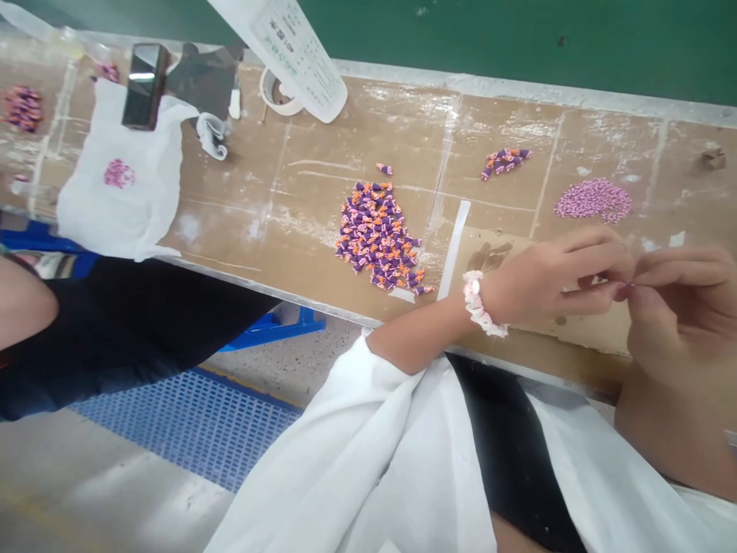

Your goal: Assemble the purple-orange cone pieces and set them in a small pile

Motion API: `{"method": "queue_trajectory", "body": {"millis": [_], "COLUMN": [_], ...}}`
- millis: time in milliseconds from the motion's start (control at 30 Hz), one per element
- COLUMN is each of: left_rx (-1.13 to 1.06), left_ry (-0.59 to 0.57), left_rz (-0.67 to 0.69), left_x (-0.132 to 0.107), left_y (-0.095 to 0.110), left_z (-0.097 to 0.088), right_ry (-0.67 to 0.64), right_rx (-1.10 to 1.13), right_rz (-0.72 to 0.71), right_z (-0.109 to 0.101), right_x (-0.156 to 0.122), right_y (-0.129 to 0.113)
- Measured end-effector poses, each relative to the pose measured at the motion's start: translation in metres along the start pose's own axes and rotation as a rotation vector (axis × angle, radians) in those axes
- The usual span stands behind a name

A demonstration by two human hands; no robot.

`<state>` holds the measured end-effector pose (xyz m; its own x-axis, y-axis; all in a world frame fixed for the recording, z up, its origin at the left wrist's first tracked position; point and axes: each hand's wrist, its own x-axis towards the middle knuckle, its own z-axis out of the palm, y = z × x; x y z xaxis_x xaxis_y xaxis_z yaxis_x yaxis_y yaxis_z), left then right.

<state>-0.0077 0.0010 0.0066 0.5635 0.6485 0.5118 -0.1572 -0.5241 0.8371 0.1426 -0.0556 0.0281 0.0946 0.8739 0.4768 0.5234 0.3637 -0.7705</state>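
— Where are the hands?
— The left hand (553,280) and right hand (685,307) meet tip to tip over the table's (276,207) near edge. Both sets of fingers are pinched narrow, and whatever sits between them is too small to tell.
— Nearest pieces?
— The pink pile (593,198), just beyond the hands. The purple-orange heap (380,238) lies to the left, with 1 smaller cluster (505,161) farther back.

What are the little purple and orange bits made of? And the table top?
The purple and orange bits look like matte plastic or rubber: tiny, evenly coloured, no shine. They are too small to be sure. The table top looks like brown cardboard or fibreboard, dull and scuffed with white streaks.
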Motion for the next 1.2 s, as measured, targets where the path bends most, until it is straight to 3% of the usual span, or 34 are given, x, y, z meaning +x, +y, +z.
{"method": "queue_trajectory", "body": {"millis": [167,433,633,867,1067,1200], "left_rx": [0.021,0.047,0.03,0.007,0.069,0.134], "left_ry": [-0.065,-0.139,-0.13,-0.132,-0.111,-0.153], "left_rz": [-0.039,-0.111,-0.069,-0.071,0.028,0.045], "left_x": [0.001,0.002,0.002,0.001,0.001,0.002], "left_y": [0.003,0.009,0.009,0.006,0.002,0.0], "left_z": [-0.003,-0.006,-0.008,-0.008,-0.009,-0.011], "right_ry": [-0.088,-0.152,-0.194,-0.208,-0.227,-0.255], "right_rx": [-0.067,-0.052,-0.084,-0.052,-0.099,-0.101], "right_rz": [0.063,-0.084,-0.03,-0.141,-0.19,-0.153], "right_z": [-0.006,-0.011,-0.014,-0.011,-0.014,-0.013], "right_x": [0.004,0.008,0.008,0.009,0.012,0.012], "right_y": [0.0,0.005,-0.003,-0.001,-0.003,-0.002]}}
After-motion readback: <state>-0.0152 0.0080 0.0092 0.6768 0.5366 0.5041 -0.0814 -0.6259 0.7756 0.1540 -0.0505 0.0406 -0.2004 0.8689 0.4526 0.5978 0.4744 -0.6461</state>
